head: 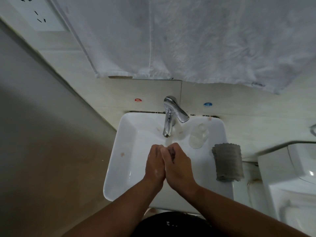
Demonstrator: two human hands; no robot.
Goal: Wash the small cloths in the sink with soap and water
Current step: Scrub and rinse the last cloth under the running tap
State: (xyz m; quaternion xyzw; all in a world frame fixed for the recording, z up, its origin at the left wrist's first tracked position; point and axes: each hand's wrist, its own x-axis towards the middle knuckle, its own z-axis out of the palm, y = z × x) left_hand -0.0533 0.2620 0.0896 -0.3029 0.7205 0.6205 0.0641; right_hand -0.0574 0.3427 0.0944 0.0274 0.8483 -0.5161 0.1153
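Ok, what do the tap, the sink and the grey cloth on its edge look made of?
The tap: metal with a polished chrome look and bright mirror-like highlights. The sink: glossy white, likely glazed ceramic, going by its smooth sheen and thick rounded rim. The grey cloth: soft matte fabric with a ribbed, fluffy weave, possibly microfibre; it drapes limp over the sink's right edge.

You had a pale tiled wall point(150, 93) dead ahead, with a white towel point(205, 40) hanging over the top of it and a white socket point(39, 14) up in the left corner. A red sticker point(138, 100) and a blue sticker point(207, 104) sat on the tiles. A plain grey-brown surface point(51, 159) ran down your left, a white toilet point(290, 177) stood on your right, and the light was pretty dim.
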